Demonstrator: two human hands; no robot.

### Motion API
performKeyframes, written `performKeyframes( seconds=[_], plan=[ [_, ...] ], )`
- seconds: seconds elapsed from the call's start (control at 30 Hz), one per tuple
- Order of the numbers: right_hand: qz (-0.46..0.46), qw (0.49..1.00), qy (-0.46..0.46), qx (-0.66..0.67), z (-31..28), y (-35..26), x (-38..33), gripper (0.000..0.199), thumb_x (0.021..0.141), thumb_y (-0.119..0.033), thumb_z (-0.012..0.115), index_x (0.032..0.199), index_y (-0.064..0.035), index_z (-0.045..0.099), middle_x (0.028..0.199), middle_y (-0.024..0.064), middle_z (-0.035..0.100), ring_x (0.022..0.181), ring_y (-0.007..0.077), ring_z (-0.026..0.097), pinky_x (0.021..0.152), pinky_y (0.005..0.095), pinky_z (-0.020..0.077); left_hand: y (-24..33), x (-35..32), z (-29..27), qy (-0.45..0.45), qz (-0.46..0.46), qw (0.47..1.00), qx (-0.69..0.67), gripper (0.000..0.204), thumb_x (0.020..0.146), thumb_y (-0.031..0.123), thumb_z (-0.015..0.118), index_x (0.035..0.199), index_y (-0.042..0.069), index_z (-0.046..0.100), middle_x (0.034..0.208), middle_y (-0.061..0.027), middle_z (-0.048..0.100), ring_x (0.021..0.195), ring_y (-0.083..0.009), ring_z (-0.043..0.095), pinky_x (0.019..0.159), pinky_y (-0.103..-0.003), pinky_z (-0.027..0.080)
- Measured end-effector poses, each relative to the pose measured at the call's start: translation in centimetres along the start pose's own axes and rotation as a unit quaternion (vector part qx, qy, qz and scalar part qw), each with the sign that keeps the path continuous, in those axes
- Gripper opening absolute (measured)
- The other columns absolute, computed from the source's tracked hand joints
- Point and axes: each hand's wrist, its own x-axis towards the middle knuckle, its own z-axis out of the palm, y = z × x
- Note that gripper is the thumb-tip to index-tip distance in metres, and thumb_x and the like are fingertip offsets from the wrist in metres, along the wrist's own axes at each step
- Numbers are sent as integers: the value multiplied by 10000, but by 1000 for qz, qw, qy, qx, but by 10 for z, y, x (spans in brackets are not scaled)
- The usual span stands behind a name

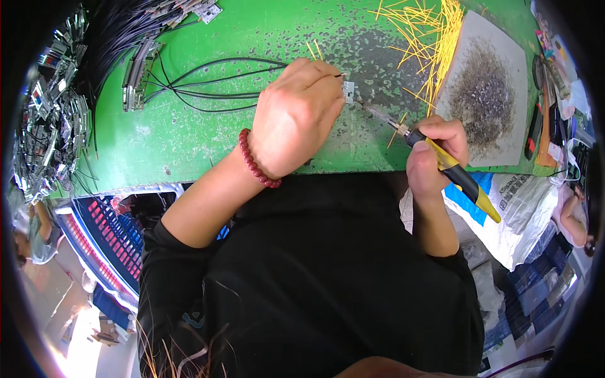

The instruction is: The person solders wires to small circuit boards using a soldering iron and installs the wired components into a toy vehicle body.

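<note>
My left hand (297, 113), with a red bead bracelet (253, 165) at its wrist, is closed over black wires (217, 88). One short wire end pokes out past its fingertips. Right beside those fingertips sits a small whitish circuit board (348, 92). From the hand the wires run left to a stack of metal-edged parts (139, 74) on the green table. A yellow-and-black soldering iron (463, 177) is gripped in my right hand (437, 155). Its tip points up and left toward the small board, slightly apart from it.
Several thin yellow strips (435, 38) lie heaped at the upper right. Next to them a grey board (491, 88) carries dark debris. Piles of metallic parts (50, 126) with black wires fill the left side. Hand tools (542, 113) line the right edge of the green table (208, 145).
</note>
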Motion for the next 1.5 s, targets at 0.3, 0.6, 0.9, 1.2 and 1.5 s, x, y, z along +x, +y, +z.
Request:
performKeyframes(
  seconds=[0.3,0.6,0.9,1.2,1.5],
  plan=[
    [-4,1000,-1,23,1,1,1,233,825,-140,698,911,-4,530,818,50,533,670,76,425,598,238,331,0,-1,-2,-4,-6,1000,-3,106,730,-37,718,805,0,654,925,-128,686,897,-287,656,775,-365,536],
    [2,1000,-3,26,2,0,3,181,809,-85,659,908,-5,531,801,42,529,673,71,434,593,236,342,-2,5,-8,-48,-23,999,-6,89,748,-18,694,820,-4,642,911,-133,660,873,-315,639,744,-385,533],
    [25,999,-15,28,2,2,5,211,815,-112,689,914,-7,535,787,20,526,644,56,433,573,215,334,0,15,-15,-109,-41,993,-26,89,758,-34,682,834,-34,636,920,-161,642,851,-331,632,745,-361,519],
    [48,999,-23,9,5,-3,6,177,807,-30,675,928,-18,546,784,-2,522,645,36,430,575,203,336,0,18,-16,-117,-29,993,-20,89,760,-24,686,835,-30,637,922,-162,642,856,-335,630,751,-364,518],
    [16,1000,-14,-6,5,1,5,193,804,-52,684,933,-14,547,804,20,535,669,55,441,591,218,344,0,19,-15,-118,-29,992,-18,83,757,-31,674,828,-29,632,913,-158,639,852,-334,624,751,-364,515]
  ],
)
